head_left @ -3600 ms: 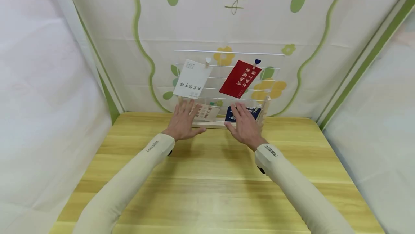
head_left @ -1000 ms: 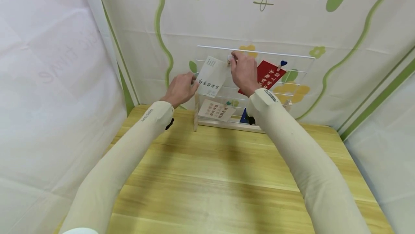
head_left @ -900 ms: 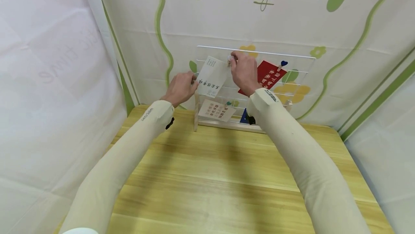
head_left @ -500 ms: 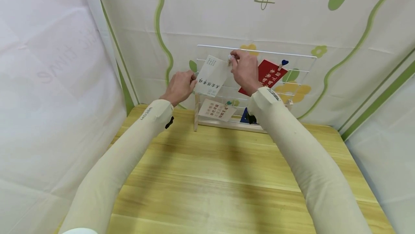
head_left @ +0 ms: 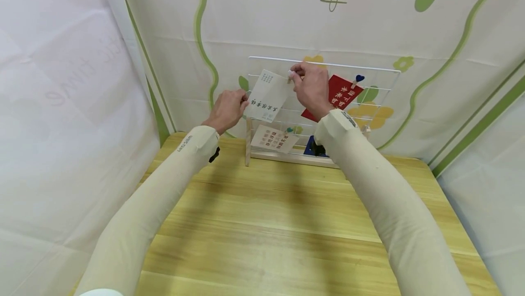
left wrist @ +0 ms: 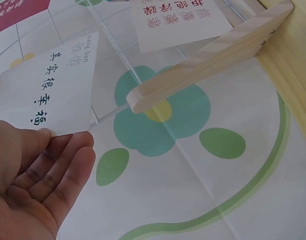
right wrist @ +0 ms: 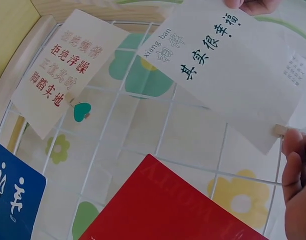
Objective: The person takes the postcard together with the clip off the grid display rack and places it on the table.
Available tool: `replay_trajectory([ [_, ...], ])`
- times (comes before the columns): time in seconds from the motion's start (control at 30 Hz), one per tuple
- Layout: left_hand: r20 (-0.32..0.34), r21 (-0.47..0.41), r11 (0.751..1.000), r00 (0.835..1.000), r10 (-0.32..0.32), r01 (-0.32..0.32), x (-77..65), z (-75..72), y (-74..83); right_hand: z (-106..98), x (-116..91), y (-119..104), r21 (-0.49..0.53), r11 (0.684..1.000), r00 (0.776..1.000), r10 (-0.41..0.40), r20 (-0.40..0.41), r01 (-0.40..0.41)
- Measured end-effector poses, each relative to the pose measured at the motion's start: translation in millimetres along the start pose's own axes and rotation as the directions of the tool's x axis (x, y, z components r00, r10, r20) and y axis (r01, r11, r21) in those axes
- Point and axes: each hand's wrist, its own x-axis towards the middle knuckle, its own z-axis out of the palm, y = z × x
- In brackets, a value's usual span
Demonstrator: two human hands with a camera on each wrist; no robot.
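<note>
A white card (head_left: 267,96) with dark characters hangs tilted on the upper left of a white wire grid rack. My left hand (head_left: 227,110) pinches its left edge between thumb and fingers, as the left wrist view shows on the card (left wrist: 63,87). At the card's upper right corner, my right hand (head_left: 314,87) pinches a small wooden clothespin (right wrist: 281,130) topped with a white heart (head_left: 291,74). Partly behind the right hand hangs a red card (head_left: 344,92), held by a clothespin with a dark blue heart (head_left: 359,78).
Lower on the rack are a cream card (head_left: 272,139) with a green heart clothespin (right wrist: 82,111) and a blue card (right wrist: 15,195), mostly covered by the right sleeve in the head view. The rack's wooden base (head_left: 295,156) stands at the back of the wooden table (head_left: 254,223), before a patterned cloth.
Both hands have risen from the rack's lower part, the left to the white card's edge, the right to its clothespin. Over the last second they stay almost still; the right fingers shift slightly.
</note>
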Motion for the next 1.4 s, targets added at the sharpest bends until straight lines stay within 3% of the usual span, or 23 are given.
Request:
replay_trajectory([
  [0.37, 0.022, -0.014, 1.000, 1.000, -0.007, 0.007, -3.0, -1.7, -4.4, -2.5, -7.0, 6.3, 0.024, 0.993, 0.983, -0.109, -0.150, 0.114],
  [0.77, 0.090, -0.045, 0.999, 0.996, 0.005, -0.001, -8.9, -6.9, -19.6, -11.0, -17.2, 11.2, 0.066, 0.994, 0.984, -0.079, -0.158, 0.090],
  [1.03, 0.108, -0.058, 0.998, 0.994, 0.029, -0.023, -15.5, -9.4, -32.0, -13.3, -25.3, 25.0, 0.046, 0.991, 0.975, -0.117, -0.189, 0.127],
  [1.4, 0.243, -0.110, 0.994, 0.970, 0.012, 0.015, -20.4, -13.5, -46.4, -20.5, -45.0, 54.1, 0.013, 0.999, 0.985, -0.047, -0.165, 0.050],
])
